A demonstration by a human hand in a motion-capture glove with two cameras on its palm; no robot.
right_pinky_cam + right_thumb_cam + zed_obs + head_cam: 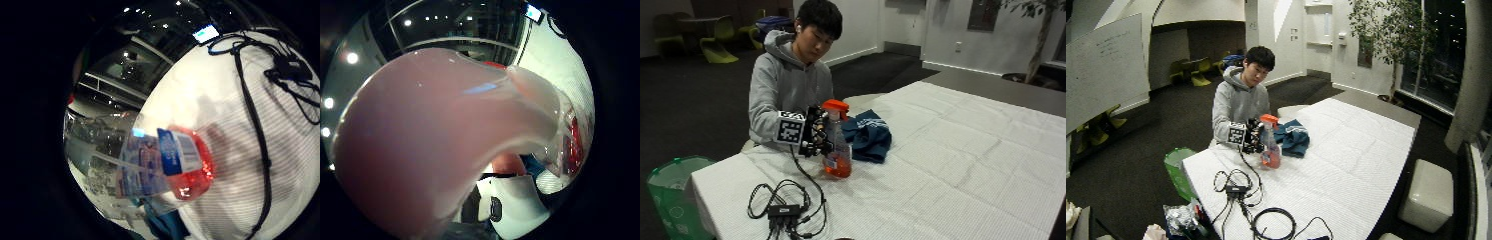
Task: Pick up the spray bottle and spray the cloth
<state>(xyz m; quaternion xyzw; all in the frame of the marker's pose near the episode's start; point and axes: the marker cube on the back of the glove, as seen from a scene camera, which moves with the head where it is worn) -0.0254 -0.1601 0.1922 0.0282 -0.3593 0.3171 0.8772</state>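
Bottle [836, 150] stands upright on the white table [959, 165], just beside the crumpled blue cloth [867, 135]. The gloved right hand [816, 132] is against its neck, fingers apparently curled round it (grasping step, not yet lifted). Next it needs raising, nozzle turned toward the cloth, trigger squeezed.

the clear spray bottle [837, 150], orange-capped with orange liquid low inside and a blue label, stood upright on the white worktop [959, 165], just beside the crumpled dark blue cloth [867, 134] behind it.
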